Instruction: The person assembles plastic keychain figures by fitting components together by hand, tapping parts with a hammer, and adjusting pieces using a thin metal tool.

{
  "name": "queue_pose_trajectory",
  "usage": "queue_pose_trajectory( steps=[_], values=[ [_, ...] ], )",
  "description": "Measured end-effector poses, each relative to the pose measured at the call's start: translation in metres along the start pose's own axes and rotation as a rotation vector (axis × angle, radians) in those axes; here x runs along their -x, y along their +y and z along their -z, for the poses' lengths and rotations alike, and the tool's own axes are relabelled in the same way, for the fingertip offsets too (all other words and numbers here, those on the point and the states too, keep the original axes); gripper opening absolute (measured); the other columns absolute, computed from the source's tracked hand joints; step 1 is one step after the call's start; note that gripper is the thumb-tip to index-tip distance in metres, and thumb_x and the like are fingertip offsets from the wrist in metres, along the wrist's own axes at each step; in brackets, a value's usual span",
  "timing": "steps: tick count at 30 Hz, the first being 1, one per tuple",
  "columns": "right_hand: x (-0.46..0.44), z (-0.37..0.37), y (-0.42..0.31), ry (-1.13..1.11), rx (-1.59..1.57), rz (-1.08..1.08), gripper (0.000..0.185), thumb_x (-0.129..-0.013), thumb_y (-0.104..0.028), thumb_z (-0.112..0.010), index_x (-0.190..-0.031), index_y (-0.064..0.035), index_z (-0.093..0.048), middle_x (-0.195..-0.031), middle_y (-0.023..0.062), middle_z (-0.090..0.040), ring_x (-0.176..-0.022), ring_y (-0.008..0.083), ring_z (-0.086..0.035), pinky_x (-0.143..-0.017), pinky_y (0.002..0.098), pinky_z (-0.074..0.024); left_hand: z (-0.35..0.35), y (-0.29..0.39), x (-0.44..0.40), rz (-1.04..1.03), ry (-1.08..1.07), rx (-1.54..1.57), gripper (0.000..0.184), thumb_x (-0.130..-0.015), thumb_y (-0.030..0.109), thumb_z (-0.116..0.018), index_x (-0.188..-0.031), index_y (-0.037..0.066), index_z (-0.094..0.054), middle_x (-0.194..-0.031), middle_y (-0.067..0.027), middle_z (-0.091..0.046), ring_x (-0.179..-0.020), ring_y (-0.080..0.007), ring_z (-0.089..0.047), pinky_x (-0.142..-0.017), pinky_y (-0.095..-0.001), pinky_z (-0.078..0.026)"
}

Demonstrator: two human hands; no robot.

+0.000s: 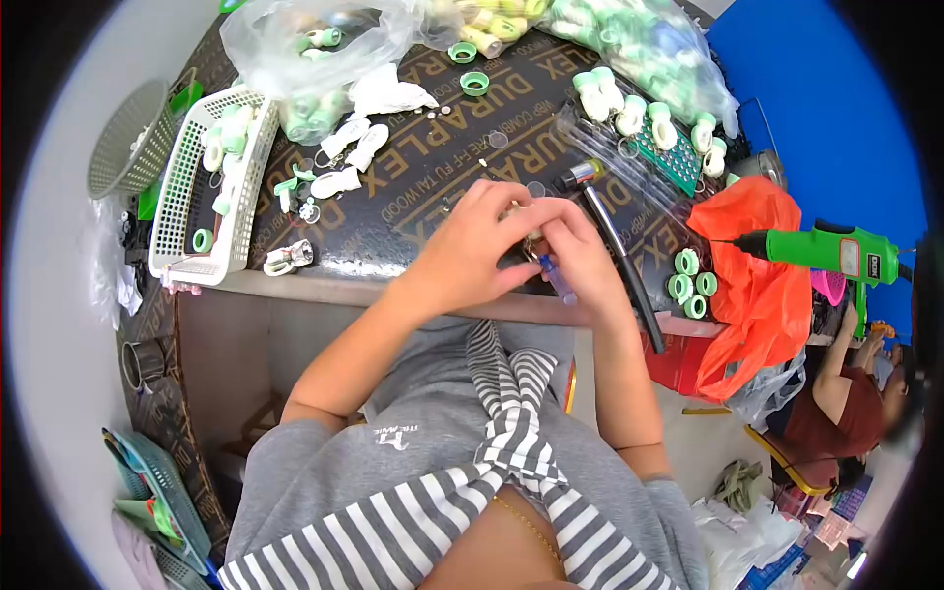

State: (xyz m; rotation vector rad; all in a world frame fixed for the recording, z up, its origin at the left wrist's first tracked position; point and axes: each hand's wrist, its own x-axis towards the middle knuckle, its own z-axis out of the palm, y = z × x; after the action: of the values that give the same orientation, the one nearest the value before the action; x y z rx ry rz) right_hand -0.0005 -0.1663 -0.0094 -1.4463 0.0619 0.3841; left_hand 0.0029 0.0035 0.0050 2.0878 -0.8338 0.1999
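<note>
My left hand and my right hand meet over the front edge of the dark printed board. Between the fingertips of both sits a small part, mostly hidden, which I cannot make out. A small blue translucent piece sticks out below the fingers of my right hand, which are curled around it. Just right of that hand lies a black rod-shaped tool with a yellow band at its upper end. Left of my hands, a small white-and-silver lamp-like piece lies near the edge.
A white basket holds green-and-white parts. Clear bags of similar parts stand at the back. Several green rings lie near an orange bag. A green power driver points in from the right. Another person sits beyond.
</note>
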Motion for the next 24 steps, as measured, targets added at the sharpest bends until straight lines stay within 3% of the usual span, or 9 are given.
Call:
queue_pose_trajectory(
  steps=[8, 15, 18, 19, 20, 21, 22, 23, 24],
  values=[
    [-0.001, 0.019, -0.022, -0.223, -0.123, -0.118, 0.039, -0.098, -0.033, -0.042, -0.114, -0.0002, -0.054, -0.088, 0.0073, -0.062, -0.067, 0.0097, -0.056, -0.057, 0.0215, -0.0449, 0.004, -0.032, -0.007, 0.185, -0.060, 0.218, 0.034, -0.076, 0.013, -0.068, -0.109, 0.008, -0.063, -0.097, -0.0087, -0.058, -0.086, -0.0235, -0.057, -0.077, -0.0323, -0.047],
    [0.020, 0.040, -0.042, 0.133, 0.106, 0.318, 0.026, -0.091, -0.016, -0.057, -0.112, -0.0011, -0.059, -0.088, 0.0023, -0.063, -0.069, 0.0052, -0.054, -0.061, 0.0190, -0.0429, 0.012, -0.050, -0.016, 0.228, -0.078, 0.225, 0.028, -0.080, 0.009, -0.062, -0.108, 0.006, -0.063, -0.096, -0.0095, -0.061, -0.087, -0.0229, -0.059, -0.078, -0.0321, -0.047],
    [0.077, 0.035, -0.089, 0.581, 0.422, 0.688, 0.027, -0.083, -0.003, -0.058, -0.110, 0.0010, -0.060, -0.089, 0.0063, -0.063, -0.073, 0.0094, -0.056, -0.064, 0.0220, -0.0444, 0.014, -0.047, -0.021, 0.102, -0.086, 0.155, 0.028, -0.080, 0.009, -0.062, -0.108, 0.006, -0.063, -0.098, -0.0100, -0.061, -0.092, -0.0251, -0.059, -0.081, -0.0336, -0.046],
    [0.089, 0.056, -0.093, 0.650, 0.470, 1.105, 0.022, -0.082, -0.009, -0.058, -0.102, -0.0002, -0.062, -0.085, 0.0055, -0.061, -0.070, 0.0109, -0.054, -0.065, 0.0270, -0.0449, 0.013, -0.046, -0.023, 0.083, -0.104, 0.127, 0.028, -0.080, 0.010, -0.062, -0.108, 0.006, -0.063, -0.100, -0.0107, -0.060, -0.095, -0.0264, -0.058, -0.083, -0.0345, -0.046],
    [0.118, 0.071, -0.104, 0.206, -0.153, 1.256, 0.041, -0.078, -0.030, -0.054, -0.098, 0.0057, -0.057, -0.089, 0.0145, -0.056, -0.078, 0.0248, -0.056, -0.077, 0.0353, -0.0449, 0.011, -0.045, -0.023, 0.038, -0.101, 0.082, 0.028, -0.079, 0.011, -0.063, -0.107, 0.006, -0.063, -0.102, -0.0112, -0.059, -0.096, -0.0272, -0.057, -0.084, -0.0351, -0.045],
    [0.156, 0.115, -0.117, 0.499, -0.083, 1.497, 0.040, -0.078, -0.039, -0.050, -0.081, 0.0003, -0.057, -0.078, 0.0112, -0.054, -0.074, 0.0246, -0.054, -0.074, 0.0319, -0.0426, 0.009, -0.043, -0.023, -0.004, -0.098, 0.035, 0.029, -0.078, 0.012, -0.063, -0.107, 0.006, -0.063, -0.103, -0.0118, -0.058, -0.098, -0.0280, -0.056, -0.086, -0.0356, -0.045],
    [0.166, 0.084, -0.146, 0.290, -0.059, 1.773, 0.032, -0.076, -0.033, -0.057, -0.058, -0.0080, -0.049, -0.057, 0.0021, -0.044, -0.052, 0.0137, -0.041, -0.054, 0.0308, -0.0390, 0.008, -0.039, -0.023, 0.005, -0.131, 0.048, 0.029, -0.078, 0.014, -0.063, -0.106, 0.006, -0.063, -0.105, -0.0122, -0.055, -0.101, -0.0290, -0.054, -0.088, -0.0364, -0.043],
    [0.199, 0.098, -0.152, 0.817, 0.514, 1.890, 0.028, -0.074, -0.019, -0.058, -0.052, -0.0129, -0.041, -0.051, -0.0028, -0.040, -0.046, 0.0087, -0.037, -0.047, 0.0280, -0.0361, 0.003, -0.035, -0.023, 0.015, -0.153, 0.069, 0.029, -0.076, 0.012, -0.062, -0.105, 0.007, -0.064, -0.105, -0.0113, -0.055, -0.101, -0.0284, -0.052, -0.089, -0.0359, -0.043],
    [0.180, 0.043, -0.177, 0.142, 0.232, 1.997, 0.032, -0.093, -0.034, -0.045, -0.115, -0.0189, -0.063, -0.073, -0.0072, -0.056, -0.054, 0.0026, -0.043, -0.045, 0.0179, -0.0348, 0.001, -0.030, -0.023, -0.008, -0.175, 0.027, 0.031, -0.074, 0.011, -0.061, -0.105, 0.007, -0.063, -0.104, -0.0107, -0.055, -0.100, -0.0279, -0.052, -0.089, -0.0357, -0.043]
  ],
)
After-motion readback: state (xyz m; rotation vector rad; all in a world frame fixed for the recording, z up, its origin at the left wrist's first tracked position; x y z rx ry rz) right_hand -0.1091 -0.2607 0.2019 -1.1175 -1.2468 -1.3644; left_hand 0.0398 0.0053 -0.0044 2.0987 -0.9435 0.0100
